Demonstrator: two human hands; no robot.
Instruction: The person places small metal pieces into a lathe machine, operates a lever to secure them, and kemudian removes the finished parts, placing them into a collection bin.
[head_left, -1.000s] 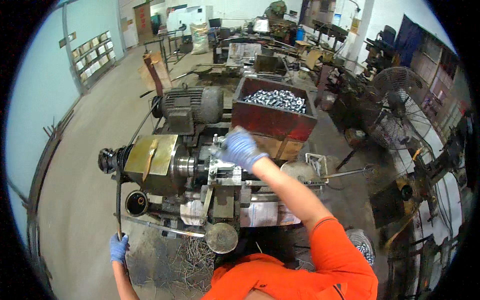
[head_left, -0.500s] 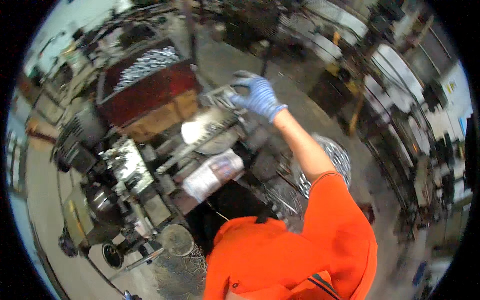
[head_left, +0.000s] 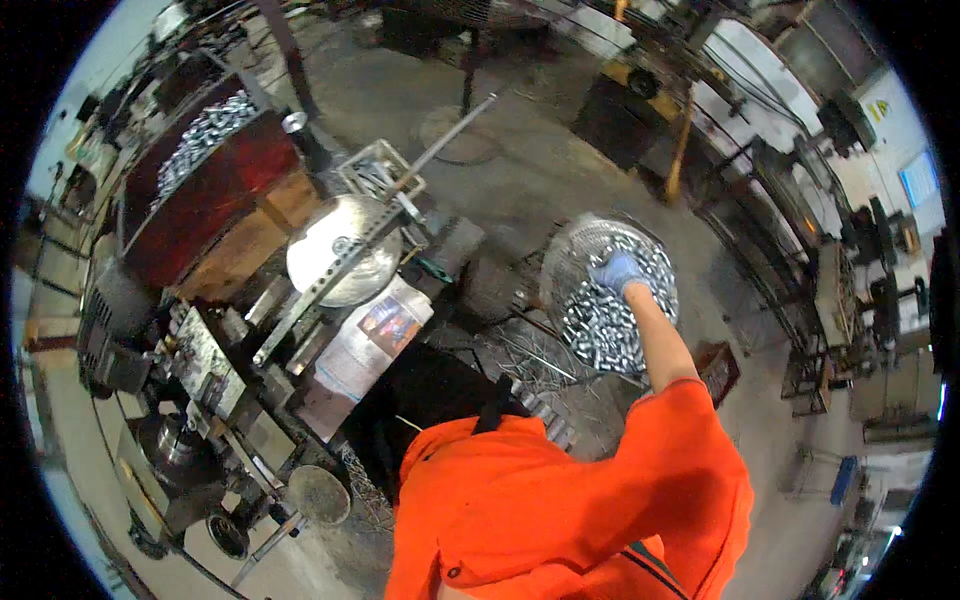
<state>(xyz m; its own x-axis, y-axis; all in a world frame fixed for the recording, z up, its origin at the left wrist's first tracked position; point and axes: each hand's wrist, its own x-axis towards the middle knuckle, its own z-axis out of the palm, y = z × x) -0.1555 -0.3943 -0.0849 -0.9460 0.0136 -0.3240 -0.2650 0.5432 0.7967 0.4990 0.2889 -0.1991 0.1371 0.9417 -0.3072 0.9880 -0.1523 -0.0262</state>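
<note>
My right hand [head_left: 619,271], in a pale blue glove, reaches down into a round basket [head_left: 569,243] on my right. Small shiny metal cylinders [head_left: 608,325] fill much of that basket, and the hand touches the heap near its far side. Its fingertips are hidden among the pieces, so I cannot see whether they grip any. The orange sleeve [head_left: 672,440] ends at the elbow. My left hand does not show. Left of the basket stands a machine with a round bright metal disc [head_left: 330,270] and a long perforated bar [head_left: 340,275] lying across it.
Behind the disc, a dark red bin [head_left: 220,185] holds more metal pieces. A printed paper sheet [head_left: 370,345] lies in front of the disc. Thin metal rods [head_left: 535,360] lie left of the basket. A small reddish box [head_left: 716,372] sits to its right.
My right hand has moved from beside the machine's frame down and right into the basket of metal cylinders. The whole view has shifted, with the machine now further left.
</note>
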